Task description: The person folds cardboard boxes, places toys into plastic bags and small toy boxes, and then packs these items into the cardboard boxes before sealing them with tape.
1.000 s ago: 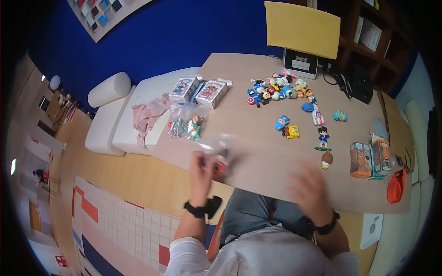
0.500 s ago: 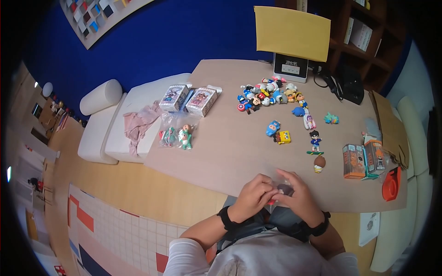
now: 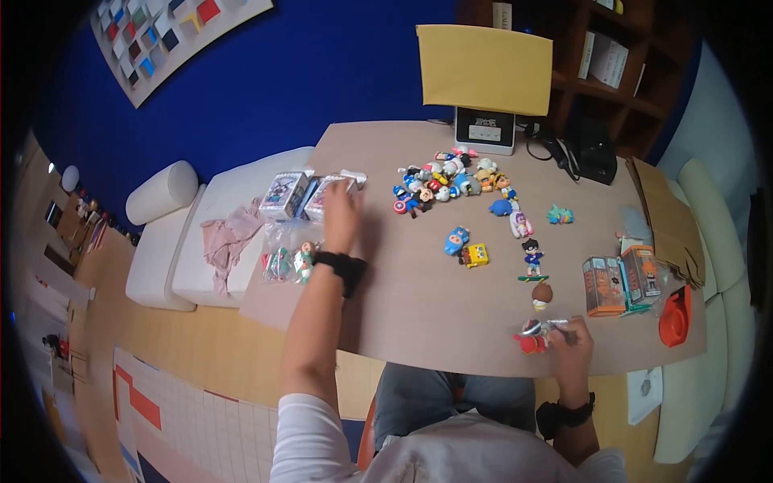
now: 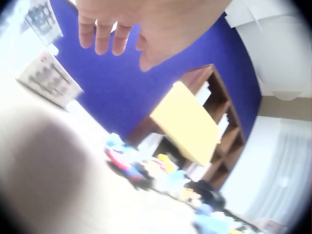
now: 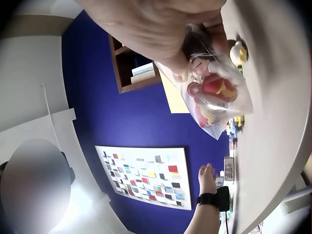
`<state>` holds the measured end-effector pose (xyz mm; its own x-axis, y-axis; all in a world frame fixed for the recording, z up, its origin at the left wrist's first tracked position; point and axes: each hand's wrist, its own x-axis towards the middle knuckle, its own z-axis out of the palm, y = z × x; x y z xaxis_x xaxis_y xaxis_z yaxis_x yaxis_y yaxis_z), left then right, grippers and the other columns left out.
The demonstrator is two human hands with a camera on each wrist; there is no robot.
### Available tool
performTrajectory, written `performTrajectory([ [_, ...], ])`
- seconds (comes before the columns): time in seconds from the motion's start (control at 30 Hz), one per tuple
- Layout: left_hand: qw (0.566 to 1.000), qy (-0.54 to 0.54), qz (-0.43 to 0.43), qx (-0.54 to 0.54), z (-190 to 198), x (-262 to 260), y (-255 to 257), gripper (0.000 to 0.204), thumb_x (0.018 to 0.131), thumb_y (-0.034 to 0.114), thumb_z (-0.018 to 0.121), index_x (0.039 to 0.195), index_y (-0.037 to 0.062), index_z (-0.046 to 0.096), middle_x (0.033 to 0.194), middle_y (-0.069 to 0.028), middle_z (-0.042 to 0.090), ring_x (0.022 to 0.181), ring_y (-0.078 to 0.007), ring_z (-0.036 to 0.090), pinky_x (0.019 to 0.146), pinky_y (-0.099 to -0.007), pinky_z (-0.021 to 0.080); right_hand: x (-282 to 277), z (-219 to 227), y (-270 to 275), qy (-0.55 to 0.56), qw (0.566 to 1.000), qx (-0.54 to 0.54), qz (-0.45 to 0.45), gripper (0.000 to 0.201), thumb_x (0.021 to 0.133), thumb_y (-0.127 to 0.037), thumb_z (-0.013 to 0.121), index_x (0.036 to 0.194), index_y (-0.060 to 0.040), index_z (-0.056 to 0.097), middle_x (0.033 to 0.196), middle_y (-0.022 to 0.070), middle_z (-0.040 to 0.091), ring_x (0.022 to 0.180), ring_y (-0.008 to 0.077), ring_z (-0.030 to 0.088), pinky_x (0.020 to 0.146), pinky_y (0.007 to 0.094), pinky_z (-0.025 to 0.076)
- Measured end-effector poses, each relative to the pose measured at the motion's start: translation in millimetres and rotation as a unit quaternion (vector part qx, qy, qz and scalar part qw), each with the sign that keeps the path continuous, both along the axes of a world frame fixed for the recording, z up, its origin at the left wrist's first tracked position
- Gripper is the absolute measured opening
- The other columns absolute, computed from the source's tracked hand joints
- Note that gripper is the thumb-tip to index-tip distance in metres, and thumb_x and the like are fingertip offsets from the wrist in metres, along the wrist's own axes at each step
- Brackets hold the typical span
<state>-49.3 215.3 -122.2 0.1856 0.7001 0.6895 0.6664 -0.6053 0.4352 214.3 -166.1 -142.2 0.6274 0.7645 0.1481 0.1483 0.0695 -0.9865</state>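
Observation:
My right hand (image 3: 573,354) pinches a clear plastic bag with a red figurine (image 3: 530,340) inside, over the table's front edge. In the right wrist view the figurine (image 5: 214,87) shows red and yellow parts, a pale face and dark hair through the plastic. My left hand (image 3: 342,221) reaches across the far left of the table and overlaps one of two white printed boxes (image 3: 282,196). Seen from the left wrist, this hand's fingers (image 4: 102,41) hang loosely extended with nothing between them, apart from the boxes (image 4: 51,80).
Clear bags of green figurines (image 3: 278,264) lie by the left edge. A cluster of loose figurines (image 3: 443,179) sits at the back, with several more toward the right. Orange boxes (image 3: 604,286) and a red ring-shaped object (image 3: 675,318) stand at right, near a brown paper bag (image 3: 656,217).
Both hands met over the bagged figurine at the front, then parted. The right hand now holds it farther right; the left has reached away to the boxes. The head view has shifted slightly.

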Motion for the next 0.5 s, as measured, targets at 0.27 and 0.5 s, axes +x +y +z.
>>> performTrajectory([
  [0.27,0.940,0.230,0.203,-0.147,-9,-29,38,0.054,0.077,0.036,0.062,0.120,0.0072,0.048,0.110,-0.0186,0.056,0.099,-0.0371,0.054,0.082,-0.0451,0.045,16,-10,-29,-0.098,0.994,0.001,-0.043,0.012,0.076,0.009,0.055,0.080,-0.0010,0.049,0.083,0.0042,0.046,0.071,0.0109,0.051,0.065,0.0243,0.045],
  [0.5,0.938,0.193,0.016,-0.286,18,-19,27,0.058,0.063,0.035,0.078,0.100,0.0018,0.047,0.106,-0.0205,0.057,0.100,-0.0364,0.055,0.081,-0.0433,0.045,8,1,-18,-0.013,1.000,0.014,-0.005,0.016,0.073,0.009,0.060,0.083,-0.0006,0.052,0.091,0.0056,0.046,0.086,0.0125,0.051,0.076,0.0245,0.044],
])
